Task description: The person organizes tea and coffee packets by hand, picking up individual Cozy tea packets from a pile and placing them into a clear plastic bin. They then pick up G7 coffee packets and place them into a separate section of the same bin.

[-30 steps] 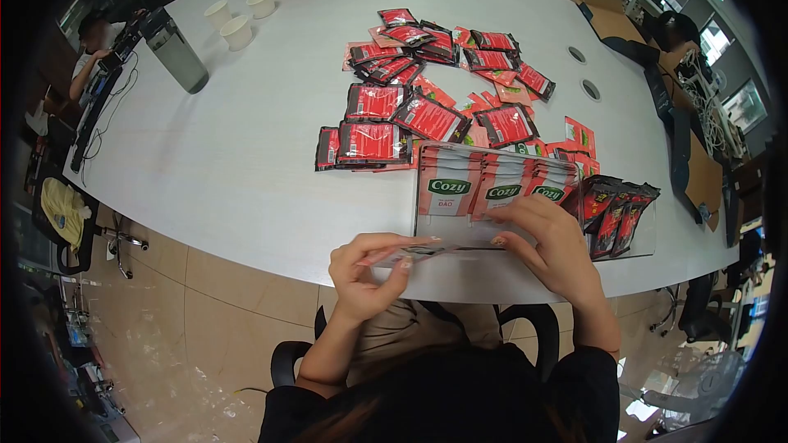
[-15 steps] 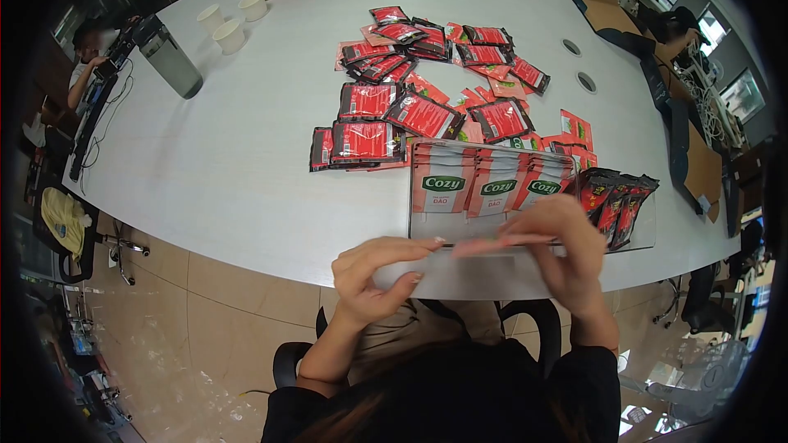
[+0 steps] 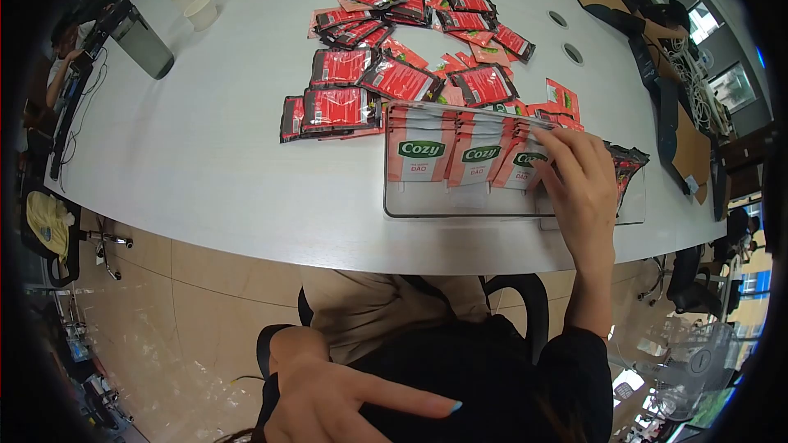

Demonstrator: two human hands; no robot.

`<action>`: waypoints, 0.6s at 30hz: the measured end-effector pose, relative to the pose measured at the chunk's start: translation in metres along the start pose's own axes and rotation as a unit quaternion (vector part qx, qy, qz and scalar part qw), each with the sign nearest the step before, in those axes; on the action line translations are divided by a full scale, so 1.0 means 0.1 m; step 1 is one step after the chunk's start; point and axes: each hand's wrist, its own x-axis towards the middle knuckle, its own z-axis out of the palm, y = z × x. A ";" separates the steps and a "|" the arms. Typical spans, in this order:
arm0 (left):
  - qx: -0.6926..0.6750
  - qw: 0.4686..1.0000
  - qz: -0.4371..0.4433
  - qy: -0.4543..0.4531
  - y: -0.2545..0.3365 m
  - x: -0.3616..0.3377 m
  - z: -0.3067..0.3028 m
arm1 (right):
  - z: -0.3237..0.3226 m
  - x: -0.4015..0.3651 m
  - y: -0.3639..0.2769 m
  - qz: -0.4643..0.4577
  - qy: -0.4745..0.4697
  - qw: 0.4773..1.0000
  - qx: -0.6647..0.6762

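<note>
A white table [image 3: 222,164] fills most of the view. Across its middle and far part spreads a loose heap of red sachets [image 3: 402,78], many edged in black. On the near side of that heap, right of centre, sits a clear box [image 3: 431,200]. A bottle [image 3: 141,43] stands far left. The left hand [image 3: 328,406] is nearest, over the person's lap, one finger stretched to the right; its other fingertips run out of view, so I cannot tell whether they hold anything. The right hand [image 3: 587,189] reaches to the box, thumb and fingers narrowly apart at the right row of Cozy sachets [image 3: 478,160]; I cannot tell whether they pinch one. Those sachets stand in three rows inside, dark sachets [image 3: 630,162] at the right end.
</note>
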 end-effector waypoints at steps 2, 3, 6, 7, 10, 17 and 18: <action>0.017 0.999 0.018 0.036 -0.03 0.06 0.10 | 0.00 -0.04 0.00 -0.011 -0.005 0.998 0.054; 0.020 0.999 0.010 0.032 -0.03 0.07 0.08 | 0.00 -0.07 -0.01 -0.014 -0.006 0.997 0.081; 0.015 0.999 -0.042 -0.006 0.02 0.07 -0.06 | 0.03 -0.18 -0.08 -0.005 -0.157 0.979 0.133; 0.015 0.998 -0.062 -0.007 0.04 0.08 -0.08 | 0.04 -0.21 -0.09 0.005 -0.211 0.967 0.143; 0.028 0.992 -0.062 0.103 0.00 0.10 0.05 | 0.05 -0.19 -0.11 0.033 -0.222 0.965 0.137; 0.133 0.991 0.000 0.031 -0.02 0.15 -0.16 | 0.09 -0.18 -0.06 0.016 -0.190 0.975 0.110; 0.167 0.979 0.076 0.091 -0.22 0.14 -0.09 | 0.08 -0.18 -0.06 0.013 -0.191 0.975 0.115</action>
